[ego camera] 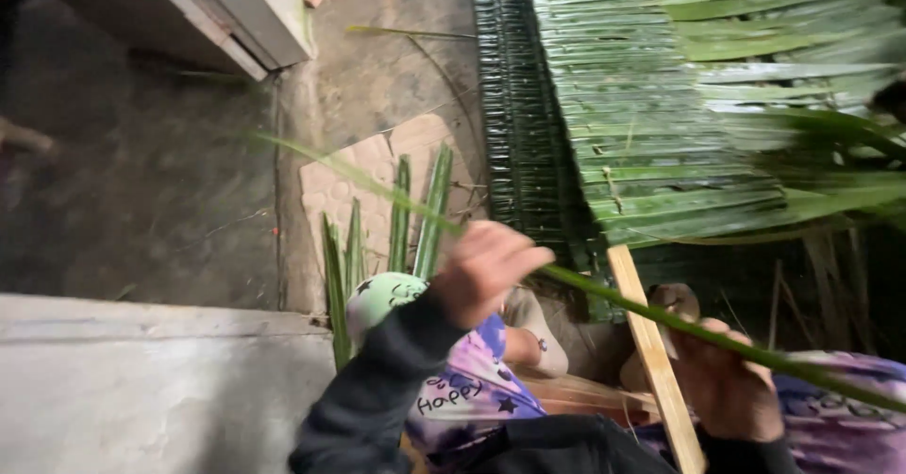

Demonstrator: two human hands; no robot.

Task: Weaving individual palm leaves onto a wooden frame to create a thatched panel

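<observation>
Overhead, both hands' grip closes on a green leaf strip [604, 295] beside the wooden slat [656, 361].

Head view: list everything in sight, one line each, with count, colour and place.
long leaf strip: one, green, running across the middle, through both hands
woven leaf panel: one, green, upper right
wooden slat: one, pale, lower centre-right, slanting under the panel
upright leaf strips: about five, green, centre, standing beside the knee
patterned clothing: purple and white, bottom centre
paving slab: one, tan, centre ground
concrete ledge: grey, bottom left
left hand: one, centre, grip closed on the long leaf strip
right hand: one, lower right, grip on the same strip
</observation>
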